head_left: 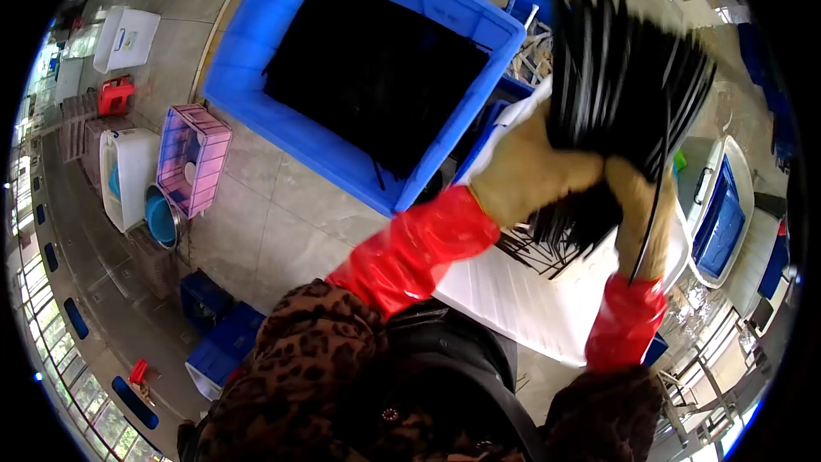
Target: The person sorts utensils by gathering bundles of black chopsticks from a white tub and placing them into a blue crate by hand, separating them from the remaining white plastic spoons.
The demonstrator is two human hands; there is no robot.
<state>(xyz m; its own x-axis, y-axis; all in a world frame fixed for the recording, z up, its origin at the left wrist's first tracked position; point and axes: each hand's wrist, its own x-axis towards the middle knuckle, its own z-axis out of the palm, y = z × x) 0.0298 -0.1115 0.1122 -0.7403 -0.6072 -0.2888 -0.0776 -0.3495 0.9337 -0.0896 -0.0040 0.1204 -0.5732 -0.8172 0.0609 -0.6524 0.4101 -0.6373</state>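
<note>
Bundle of thin black strips [629, 77], held up in both hands above the far right part of a white board [522, 312], its upper ends fanned and blurred. More black strips [547, 252] show below, between the forearms; whether they lie on the board or belong to the bundle I cannot tell. The board's near edge slants in front of the person's waist. Beyond its left side, on a grey floor [282, 235], stands a large blue tub [256, 30], filled with a black mass that reaches toward its right wall. Left of the tub's near left corner are a pink crate [214, 180], a white tub [141, 180] and a red stool [116, 96].

The left hand [539, 167], in a tan glove with a red cuff, reaches across from the left, fingers grasping the bundle's side. The right hand [641, 210], gloved alike, points upward, fingers closed about the bundle's lower right; one strip hangs along its wrist.
</note>
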